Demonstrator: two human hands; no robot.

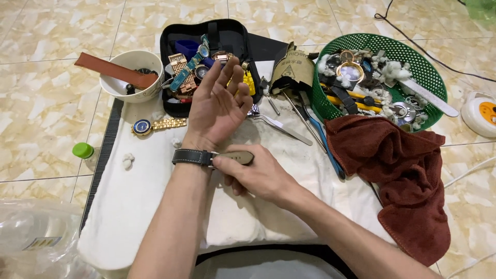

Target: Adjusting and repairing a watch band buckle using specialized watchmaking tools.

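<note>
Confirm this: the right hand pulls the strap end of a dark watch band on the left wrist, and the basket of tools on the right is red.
Not quite. The head view shows the basket is green; the red thing below it is a towel. The rest holds: the right hand pinches the strap end of the dark band on the left wrist.

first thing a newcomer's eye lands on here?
Centre frame: the left hand raised palm-up, a dark watch strap round its wrist, the right hand pinching the strap's tan end. Next, the green basket of tools and cotton at upper right, with a maroon towel below it.
</note>
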